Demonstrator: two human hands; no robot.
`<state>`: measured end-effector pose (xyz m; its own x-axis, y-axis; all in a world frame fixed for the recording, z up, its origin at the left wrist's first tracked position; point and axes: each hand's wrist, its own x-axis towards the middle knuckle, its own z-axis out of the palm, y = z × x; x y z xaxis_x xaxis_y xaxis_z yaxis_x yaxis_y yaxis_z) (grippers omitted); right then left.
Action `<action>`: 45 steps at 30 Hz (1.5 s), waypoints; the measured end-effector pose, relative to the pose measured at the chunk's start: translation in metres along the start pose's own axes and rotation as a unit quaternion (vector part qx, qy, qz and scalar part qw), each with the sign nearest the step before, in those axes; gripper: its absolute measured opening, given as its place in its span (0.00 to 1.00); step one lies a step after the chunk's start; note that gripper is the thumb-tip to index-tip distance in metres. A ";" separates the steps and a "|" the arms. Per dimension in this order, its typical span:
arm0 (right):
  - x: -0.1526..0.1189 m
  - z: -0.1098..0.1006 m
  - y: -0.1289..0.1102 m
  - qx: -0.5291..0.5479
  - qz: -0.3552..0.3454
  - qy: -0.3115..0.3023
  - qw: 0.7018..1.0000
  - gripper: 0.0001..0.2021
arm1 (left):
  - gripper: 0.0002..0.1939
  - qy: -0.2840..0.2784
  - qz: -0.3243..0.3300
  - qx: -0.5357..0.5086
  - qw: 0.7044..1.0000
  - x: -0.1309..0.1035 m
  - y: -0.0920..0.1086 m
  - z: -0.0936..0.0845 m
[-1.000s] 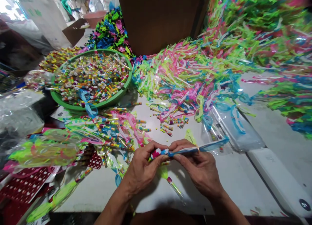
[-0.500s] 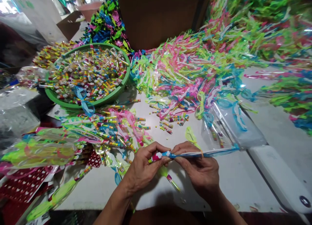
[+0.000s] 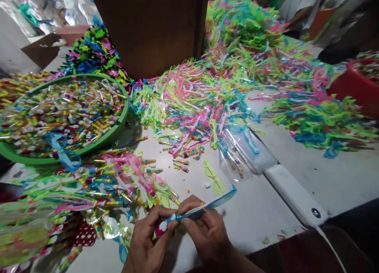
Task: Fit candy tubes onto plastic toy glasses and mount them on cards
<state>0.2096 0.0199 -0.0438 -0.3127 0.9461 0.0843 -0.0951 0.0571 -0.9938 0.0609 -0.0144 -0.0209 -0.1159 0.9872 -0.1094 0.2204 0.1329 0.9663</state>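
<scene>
In my left hand (image 3: 149, 237) I pinch a small clear tube of candy (image 3: 160, 229) with a dark pink and white part showing; its lower end is hidden by my fingers. My right hand (image 3: 205, 229) has its thumb and fingers closed on folded blue plastic toy glasses (image 3: 220, 199) with an orange rubber band round them. Tube and glasses meet between my fingertips; how they join is hidden. Just beyond my hands lie yellow-green toy glasses (image 3: 213, 177) on the white table (image 3: 254, 210).
On the left stands a green basket (image 3: 126, 119) full of candy tubes. Colourful toy glasses (image 3: 192, 87) are heaped along the back by a dark box (image 3: 154, 28). A white heat sealer (image 3: 296, 194) lies to the right. A red tub (image 3: 343, 87) and another person's arm (image 3: 300, 15) appear beyond.
My view has swung to the right, bringing the red tub and the other person into sight. Both hands keep their hold, and the blue glasses now angle upward more.
</scene>
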 end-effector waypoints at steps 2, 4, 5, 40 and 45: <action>0.000 0.003 0.003 0.010 -0.006 0.002 1.000 0.04 | 0.07 0.038 -0.001 -0.003 0.999 -0.004 0.000 0.003; 0.004 0.007 0.006 0.002 -0.011 -0.005 1.000 0.05 | 0.09 0.079 -0.014 -0.018 0.997 -0.005 0.001 0.007; 0.007 0.010 0.007 -0.009 -0.007 -0.008 1.000 0.05 | 0.10 0.101 -0.024 -0.030 0.994 -0.005 0.000 0.009; 0.059 -0.101 0.033 -0.597 0.053 0.024 0.800 0.05 | 0.18 -0.048 0.015 0.418 0.907 0.105 -0.006 0.044; 0.065 -0.104 0.019 -0.498 -0.022 -0.022 0.867 0.08 | 0.13 -0.092 0.049 0.493 0.864 0.117 -0.013 0.052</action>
<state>0.2856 0.1161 -0.0644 -0.3681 0.9240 0.1039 0.7482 0.3607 -0.5569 0.0951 0.1041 -0.0581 0.0859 0.9832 -0.1611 0.9490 -0.0315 0.3138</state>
